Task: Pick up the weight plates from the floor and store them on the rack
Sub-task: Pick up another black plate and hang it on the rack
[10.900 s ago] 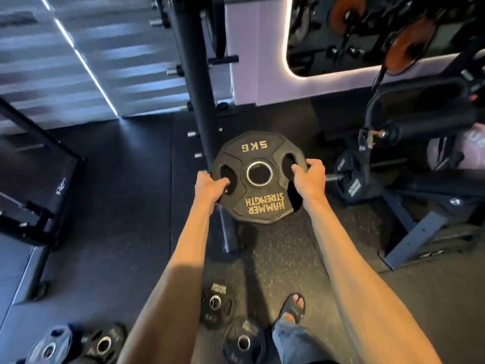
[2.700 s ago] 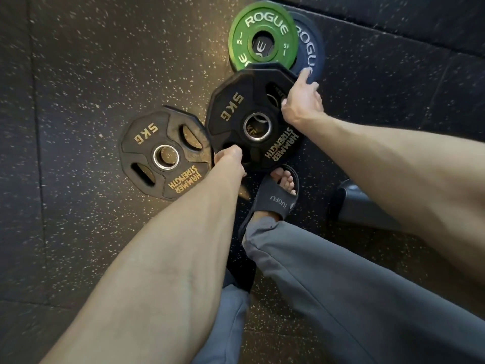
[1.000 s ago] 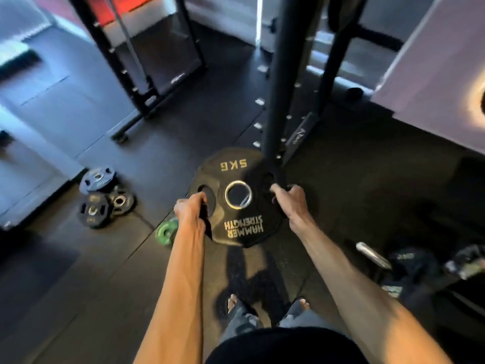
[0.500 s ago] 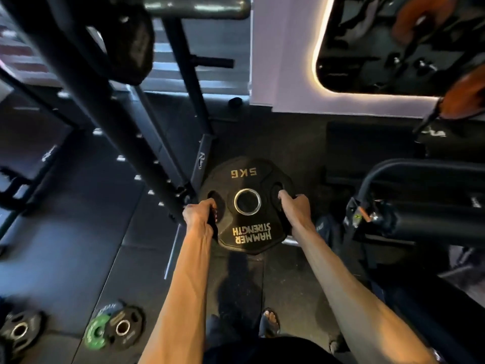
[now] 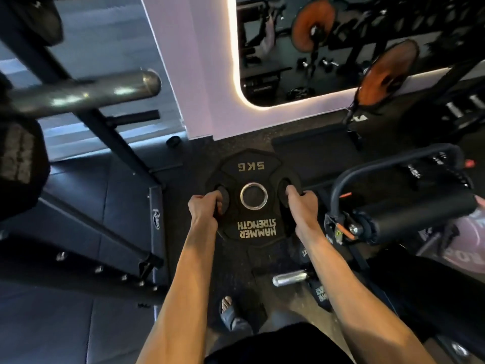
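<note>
Since half a second ago the weight plate (image 5: 253, 198) hasn't changed hands at all, but the view has swung. The rack's steel peg (image 5: 86, 91) now sticks out big at 10 o'clock, and the loose plates that were lying at 7 o'clock have dropped out of shot. So where are we? Plate's off the floor (image 5: 78, 324) and hanging in the air dead centre, flat face toward the camera, with the 5KG lettering upside down at its 12 o'clock edge. Left grip (image 5: 204, 208) is closed tight, fingers hooked through the slot on the plate's 9 o'clock side. Right grip (image 5: 301, 206) is the same deal through the slot at 3 o'clock. Both are holding this one plate and nothing else. It sits between the rack upright (image 5: 118, 145) at 9 to 10 o'clock and a padded machine (image 5: 420, 211) at 3 o'clock, touching neither as far as I can see. My read: pickup for this one is done, the storing bit is not, since the centre hole isn't on any peg yet. There's also a short chrome peg (image 5: 290, 278) low at 5 o'clock with what looks like a couple of dark plates (image 5: 321, 295) by it, half hidden behind the right forearm, so I can't say whether those count as stored. How many are left on the floor I can't tell from this shot either, so I'd call it mid-job, not near finished.
</note>
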Tool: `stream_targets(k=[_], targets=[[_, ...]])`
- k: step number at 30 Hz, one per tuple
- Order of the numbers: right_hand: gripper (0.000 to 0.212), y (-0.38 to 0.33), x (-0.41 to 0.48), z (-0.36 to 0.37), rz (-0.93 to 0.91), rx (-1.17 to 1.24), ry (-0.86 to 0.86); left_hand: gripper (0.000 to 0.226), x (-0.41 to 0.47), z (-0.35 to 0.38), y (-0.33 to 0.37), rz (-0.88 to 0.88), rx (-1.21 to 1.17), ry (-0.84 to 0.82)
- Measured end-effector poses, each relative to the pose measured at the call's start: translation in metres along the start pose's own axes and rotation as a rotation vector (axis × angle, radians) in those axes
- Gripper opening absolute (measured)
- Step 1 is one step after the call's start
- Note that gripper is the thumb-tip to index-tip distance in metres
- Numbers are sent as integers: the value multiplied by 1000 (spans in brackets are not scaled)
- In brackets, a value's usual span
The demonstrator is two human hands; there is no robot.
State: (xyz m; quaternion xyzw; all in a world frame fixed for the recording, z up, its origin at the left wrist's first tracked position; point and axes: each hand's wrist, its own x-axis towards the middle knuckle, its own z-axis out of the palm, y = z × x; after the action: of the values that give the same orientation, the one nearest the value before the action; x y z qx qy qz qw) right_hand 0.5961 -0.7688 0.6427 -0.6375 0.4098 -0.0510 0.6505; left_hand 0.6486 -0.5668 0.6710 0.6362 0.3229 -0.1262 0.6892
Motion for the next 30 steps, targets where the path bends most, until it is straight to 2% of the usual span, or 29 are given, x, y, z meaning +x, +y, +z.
stream_targets(k=[4, 9, 12, 15, 19, 22, 27, 30], targets=[[52, -33, 23, 24, -30, 26, 85, 11, 35, 23, 44, 71, -4, -67], [44, -66, 60, 52, -57, 50, 140, 32, 77, 46, 83, 104, -17, -118], [41, -85, 88, 71, -66, 68, 126, 28, 105, 60, 103, 130, -11, -113], [46, -106, 120, 96, -94, 85, 98, 13, 133, 75, 123, 194, 28, -59], [47, -140, 175, 135, -123, 95, -17, 31, 176, 99, 157, 257, 12, 34], [49, -172, 220, 167, -155, 91, -103, 24, 199, 121, 193, 246, -107, 124], [67, -238, 279, 215, -237, 30, -288, 39, 227, 150, 247, 265, -227, 304], [67, -277, 304, 248, -307, 2, -381, 49, 240, 158, 275, 320, -264, 419]])
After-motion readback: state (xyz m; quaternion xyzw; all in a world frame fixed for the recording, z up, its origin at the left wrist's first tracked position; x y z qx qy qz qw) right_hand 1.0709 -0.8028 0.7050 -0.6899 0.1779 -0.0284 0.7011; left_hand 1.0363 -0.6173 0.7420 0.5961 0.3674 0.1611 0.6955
